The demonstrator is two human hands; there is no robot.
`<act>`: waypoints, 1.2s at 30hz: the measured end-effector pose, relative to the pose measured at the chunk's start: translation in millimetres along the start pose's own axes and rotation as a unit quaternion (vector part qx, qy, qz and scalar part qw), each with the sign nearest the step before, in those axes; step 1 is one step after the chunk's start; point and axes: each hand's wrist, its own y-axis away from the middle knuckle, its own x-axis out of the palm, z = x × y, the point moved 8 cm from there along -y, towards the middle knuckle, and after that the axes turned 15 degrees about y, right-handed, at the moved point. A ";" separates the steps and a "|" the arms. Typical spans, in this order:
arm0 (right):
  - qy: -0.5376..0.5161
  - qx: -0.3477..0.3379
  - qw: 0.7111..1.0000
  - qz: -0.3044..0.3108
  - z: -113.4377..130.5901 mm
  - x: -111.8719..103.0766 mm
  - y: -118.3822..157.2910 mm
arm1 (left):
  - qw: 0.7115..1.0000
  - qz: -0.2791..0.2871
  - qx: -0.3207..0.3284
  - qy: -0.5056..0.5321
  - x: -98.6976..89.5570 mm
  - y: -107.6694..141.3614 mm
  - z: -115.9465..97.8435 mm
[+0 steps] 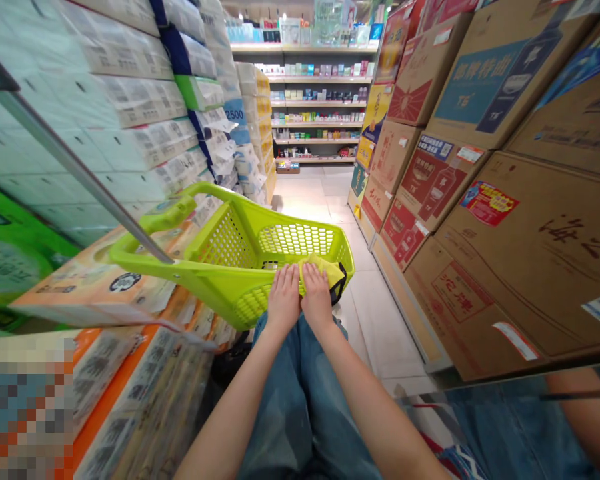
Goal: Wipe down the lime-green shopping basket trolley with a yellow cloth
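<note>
A lime-green plastic shopping basket (215, 243) with mesh walls and a long looped handle sits in front of me. My left hand (283, 298) lies curled over its near rim. My right hand (317, 295) rests just beside it, on the same rim, pressing on a yellow cloth (326, 272) that is draped over the edge. A dark strap (339, 285) shows past the cloth. Below my bare forearms are my blue denim trousers (300, 393).
Stacked packs of tissue paper (140, 100) line the left side, with a grey metal rod (75, 163) across them. Printed cardboard cartons (485, 227) line the right. A tiled aisle floor (375, 313) leads to far shelves (320, 107). A mirror strip (510, 427) runs along the lower right.
</note>
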 end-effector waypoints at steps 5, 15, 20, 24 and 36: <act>-0.011 -0.048 0.999 0.004 -17.1 -9.8 11.3 | 1.000 0.010 0.007 -0.007 -2.3 2.4 -2.2; -0.025 0.114 0.991 -0.061 -106.6 -18.5 26.6 | 1.000 0.004 0.001 -0.008 -1.0 1.5 -4.8; -0.001 0.062 0.998 -0.024 -30.8 -3.4 8.6 | 1.000 0.010 0.004 -0.014 2.0 1.1 -2.2; -0.009 -0.011 1.000 -0.002 8.5 -0.5 4.2 | 1.000 0.014 0.006 -0.015 3.1 2.6 0.1; -0.026 0.040 0.998 -0.047 -109.8 -20.1 21.9 | 0.999 0.021 0.002 -0.036 3.2 5.1 -3.8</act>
